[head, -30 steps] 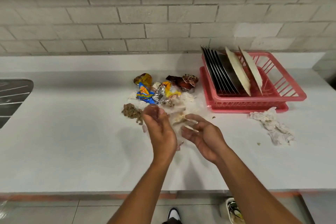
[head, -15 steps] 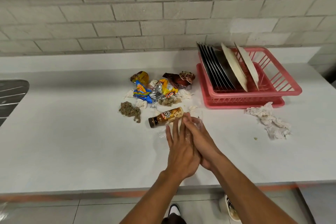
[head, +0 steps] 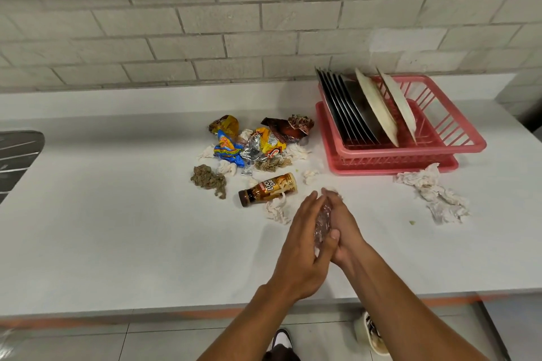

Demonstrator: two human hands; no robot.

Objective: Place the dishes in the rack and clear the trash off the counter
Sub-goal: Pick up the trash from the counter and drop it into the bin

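Crumpled clear plastic (head: 322, 218) is pressed between the flat palms of the left hand (head: 302, 246) and right hand (head: 347, 227), fingers straight, near the tabletop's (head: 117, 228) front edge.

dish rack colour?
Pink, both the dish rack and the tray under it; clearest in the head view.

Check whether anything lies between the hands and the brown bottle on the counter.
Only a crumpled tissue, lying by the brown bottle on its side nearest the left hand. That hand and the right hand press crumpled clear plastic between them.
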